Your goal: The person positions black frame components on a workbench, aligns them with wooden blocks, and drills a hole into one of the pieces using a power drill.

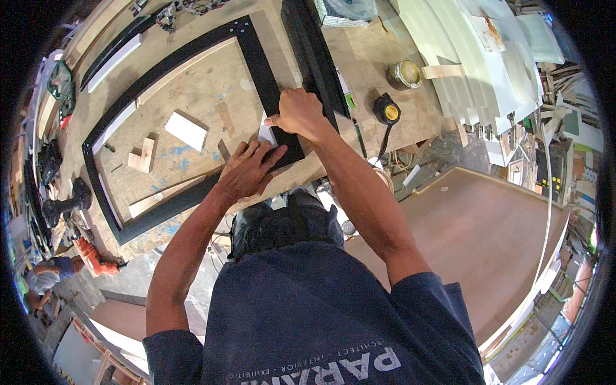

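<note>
A large black frame (259, 68) with one curved side lies flat on the plywood workbench (224, 67). At its near right corner my right hand (299, 114) is closed over the side bar, thumb along the inner edge. A small white piece (266, 133) sits in that inner corner, partly hidden, close to my right thumb. My left hand (246, 169) lies over the near bar with its fingers spread, fingertips by the same white piece. Inside the frame are a white block (186, 131) and a small wooden offcut (142, 156).
Right of the frame stand a long black panel (314, 58), a tape measure (387, 110) and an open tin (404, 75). A cordless drill (67, 197) and an orange power tool (96, 258) are at the left. A wooden panel (468, 231) leans at the right. Another person (48, 279) is far left.
</note>
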